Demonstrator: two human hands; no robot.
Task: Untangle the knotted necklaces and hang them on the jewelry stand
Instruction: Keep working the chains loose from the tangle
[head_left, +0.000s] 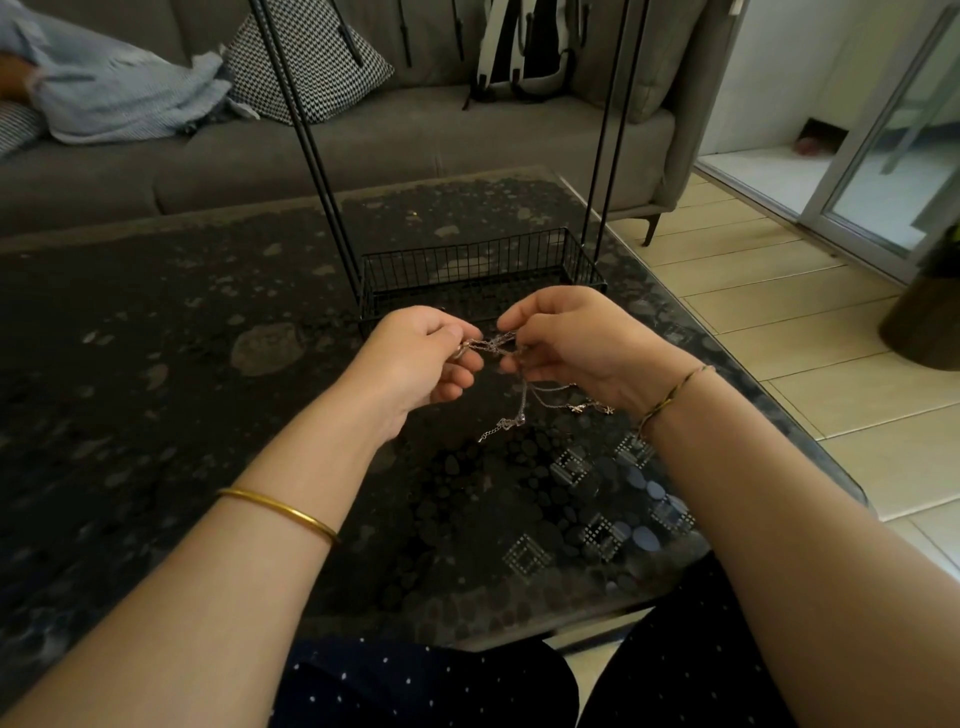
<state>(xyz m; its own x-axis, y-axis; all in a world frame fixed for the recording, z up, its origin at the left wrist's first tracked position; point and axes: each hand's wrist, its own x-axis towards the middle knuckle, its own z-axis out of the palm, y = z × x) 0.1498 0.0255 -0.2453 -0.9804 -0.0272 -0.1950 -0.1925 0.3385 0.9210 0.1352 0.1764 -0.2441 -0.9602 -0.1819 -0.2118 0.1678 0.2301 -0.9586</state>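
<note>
A tangle of thin silver necklaces (497, 344) stretches between both hands above the dark glass table (156, 322). My left hand (415, 358) pinches its left end. My right hand (566, 338) pinches the right end, and loose chain ends with small charms (524, 415) dangle below it. Just behind the hands stands the black jewelry stand: a wire basket base (478, 273) with thin black poles (306, 135) rising out of the frame. Its top is hidden and no necklace shows on it.
A grey sofa (363, 150) with a patterned cushion (311, 57) and a white backpack (524, 47) runs behind the table. Tiled floor (810, 332) and a dark planter (930, 317) lie to the right. A person's arm lies on the sofa's far left.
</note>
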